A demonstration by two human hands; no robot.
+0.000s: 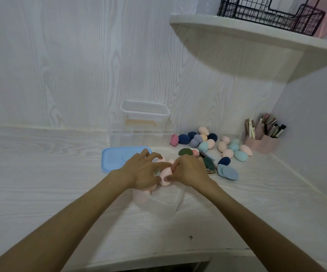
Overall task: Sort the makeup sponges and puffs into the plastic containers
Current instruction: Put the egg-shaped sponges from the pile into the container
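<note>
Both hands meet over the near clear container (158, 203) — the left hand (141, 171) with fingers spread across pale pink egg-shaped sponges (165, 174), the right hand (190, 170) pinching 1 of them. Behind lie a blue lid (112, 159), stacked clear containers (143, 124) and loose pastel sponges (227, 147).

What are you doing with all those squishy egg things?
A person is sorting makeup sponges into plastic boxes. Both hands, the left hand and the right hand, are over a clear container close by, pressing pale pink sponges into it. Its blue lid lies on the desk beside it. Many more loose sponges wait in a pile to the right, and another empty clear box stands at the back.
</note>
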